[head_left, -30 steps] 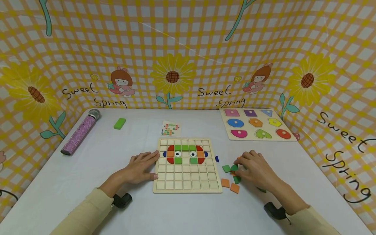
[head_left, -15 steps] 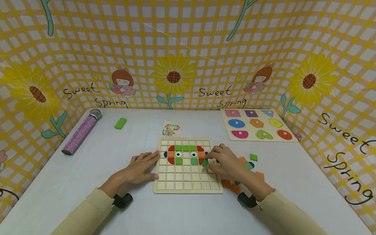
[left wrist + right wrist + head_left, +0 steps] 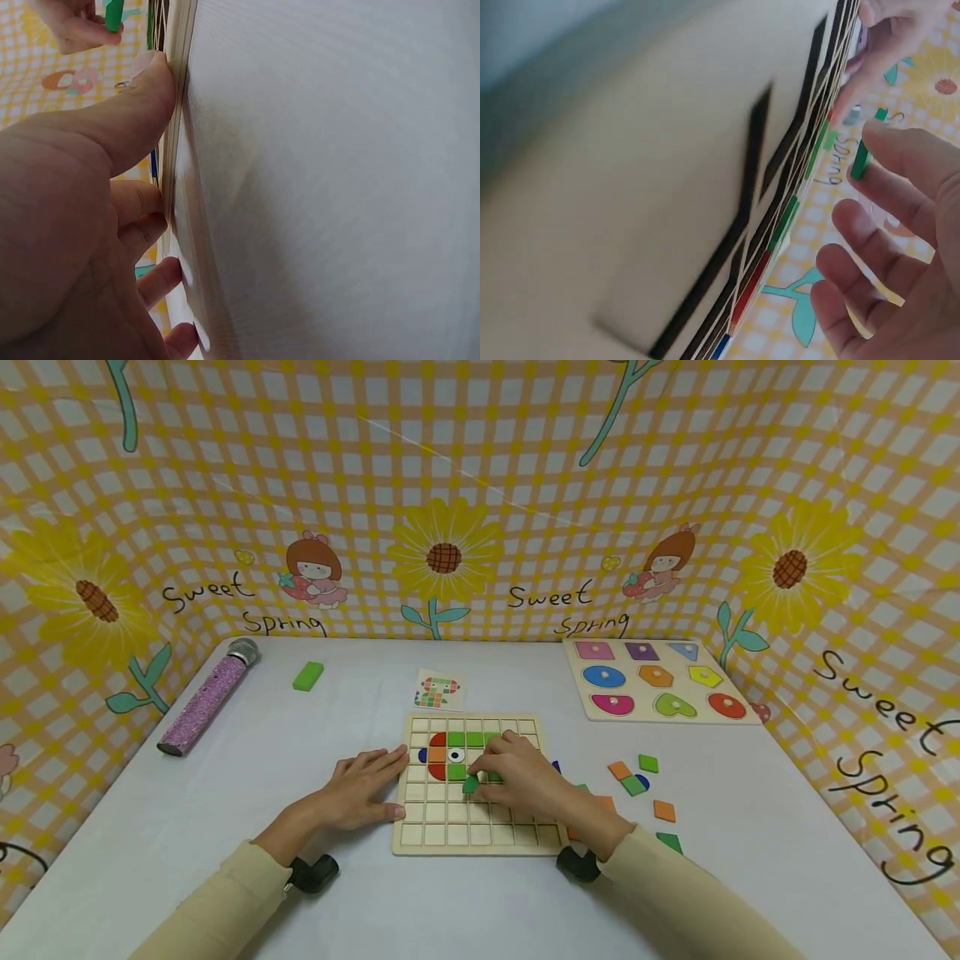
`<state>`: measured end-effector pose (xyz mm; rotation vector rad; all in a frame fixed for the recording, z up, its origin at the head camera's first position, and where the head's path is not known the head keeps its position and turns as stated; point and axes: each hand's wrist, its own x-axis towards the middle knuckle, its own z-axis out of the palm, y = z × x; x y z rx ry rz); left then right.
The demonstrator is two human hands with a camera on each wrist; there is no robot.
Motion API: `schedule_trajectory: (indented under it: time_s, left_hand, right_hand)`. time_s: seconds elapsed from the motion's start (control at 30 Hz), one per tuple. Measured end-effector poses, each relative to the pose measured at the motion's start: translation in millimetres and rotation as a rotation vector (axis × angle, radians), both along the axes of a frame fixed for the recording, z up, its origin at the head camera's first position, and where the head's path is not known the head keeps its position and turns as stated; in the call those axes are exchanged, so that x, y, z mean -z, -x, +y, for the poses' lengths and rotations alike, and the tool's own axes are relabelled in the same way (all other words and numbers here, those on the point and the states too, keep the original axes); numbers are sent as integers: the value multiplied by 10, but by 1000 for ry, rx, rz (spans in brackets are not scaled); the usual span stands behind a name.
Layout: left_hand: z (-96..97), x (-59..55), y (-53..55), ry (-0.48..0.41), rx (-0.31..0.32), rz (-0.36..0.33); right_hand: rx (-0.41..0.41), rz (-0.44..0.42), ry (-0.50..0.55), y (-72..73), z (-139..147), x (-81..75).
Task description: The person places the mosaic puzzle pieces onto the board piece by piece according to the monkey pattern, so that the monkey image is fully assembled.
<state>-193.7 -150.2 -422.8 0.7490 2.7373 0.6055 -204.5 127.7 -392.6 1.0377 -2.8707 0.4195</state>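
"Where was the green piece (image 3: 470, 784)?"

"In the right hand (image 3: 517, 772), pinched between thumb and index finger over the middle of the board (image 3: 435, 835). The right wrist view showed it clear of the surface, the other fingers loosely bent beside it."

"And the left hand (image 3: 360, 789)?"

"It rested at the board's left edge, its thumb spread wide from the fingers, touching the rim and gripping nothing."

"What lay in the grid?"

"An eye piece (image 3: 455, 756), with red, orange, green and blue pieces about it. The right hand hid part of the grid, so I couldn't tell what lay beneath."

"Any loose ones?"

"Yes, on the table (image 3: 360, 902) to the board's right: several orange tiles (image 3: 664, 811), green ones too, and a blue half-round (image 3: 642, 782) touching a green tile."

"Farther off?"

"A picture card (image 3: 439, 690) just behind the board, a shape puzzle (image 3: 643, 695) at the far right, and a microphone (image 3: 210, 697) at the far left, with a green block (image 3: 307, 676) near it."
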Motion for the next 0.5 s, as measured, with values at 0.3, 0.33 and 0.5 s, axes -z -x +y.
schedule_trajectory:
  time_s: [0.3, 0.33, 0.5]
  left_hand:
    - [-11, -15, -7, 0, 6, 7]
    - [-12, -14, -6, -1, 5, 8]
    - [-10, -5, 0, -2, 9, 3]
  right_hand:
    - [-10, 16, -17, -70, -146, -77]
    - [-14, 23, -23, -70, -172, -80]
    - [26, 20, -76, -73, -339, -48]
